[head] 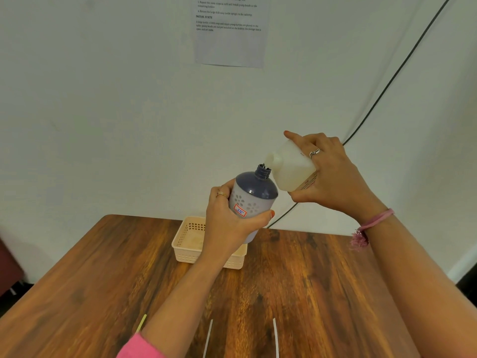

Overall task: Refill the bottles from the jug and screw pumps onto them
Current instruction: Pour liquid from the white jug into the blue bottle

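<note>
Left hand [227,223] is wrapped around the bottle [251,200], held above the basket [188,244] and tipped right. Right hand [333,174] grips the jug [289,169], tilted left, spout just over the bottle's open neck, so lining those two up is everything.

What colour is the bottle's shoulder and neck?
Dark navy blue on the bottle, above a pale body with flower-shaped cut-outs; head view.
</note>
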`<action>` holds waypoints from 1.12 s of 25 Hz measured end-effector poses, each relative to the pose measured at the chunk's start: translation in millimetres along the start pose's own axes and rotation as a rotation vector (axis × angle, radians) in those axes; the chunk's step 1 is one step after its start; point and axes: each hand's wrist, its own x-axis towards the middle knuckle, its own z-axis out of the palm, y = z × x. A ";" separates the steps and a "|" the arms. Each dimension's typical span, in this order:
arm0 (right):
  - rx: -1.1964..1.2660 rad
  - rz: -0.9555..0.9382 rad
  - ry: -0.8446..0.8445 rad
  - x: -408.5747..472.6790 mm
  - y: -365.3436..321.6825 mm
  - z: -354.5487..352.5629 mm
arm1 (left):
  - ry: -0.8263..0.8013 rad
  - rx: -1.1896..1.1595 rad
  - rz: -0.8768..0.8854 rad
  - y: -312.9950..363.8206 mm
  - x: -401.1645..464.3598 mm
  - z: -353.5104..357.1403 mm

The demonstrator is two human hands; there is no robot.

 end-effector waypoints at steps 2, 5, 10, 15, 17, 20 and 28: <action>-0.005 -0.002 -0.001 -0.1 -0.1 -0.4 | 0.004 -0.003 0.004 0.4 -0.4 0.4; -0.020 -0.006 -0.003 0.0 -0.2 -1.5 | 0.013 -0.012 0.013 0.3 -0.2 1.2; -0.032 -0.010 0.000 -0.1 1.7 -2.5 | 0.022 -0.010 0.020 -0.8 -0.9 2.1; -0.027 -0.019 0.013 0.6 4.1 -1.2 | 0.023 -0.034 0.022 -1.8 0.3 3.2; -0.025 -0.022 0.016 0.9 4.6 -0.9 | 0.025 -0.035 0.024 -1.6 0.2 3.4; -0.028 -0.024 0.011 1.6 5.3 0.5 | 0.029 -0.052 0.023 -2.2 -0.1 3.0; -0.057 -0.041 0.025 3.0 6.2 0.9 | 0.032 -0.052 0.031 -2.0 0.3 3.1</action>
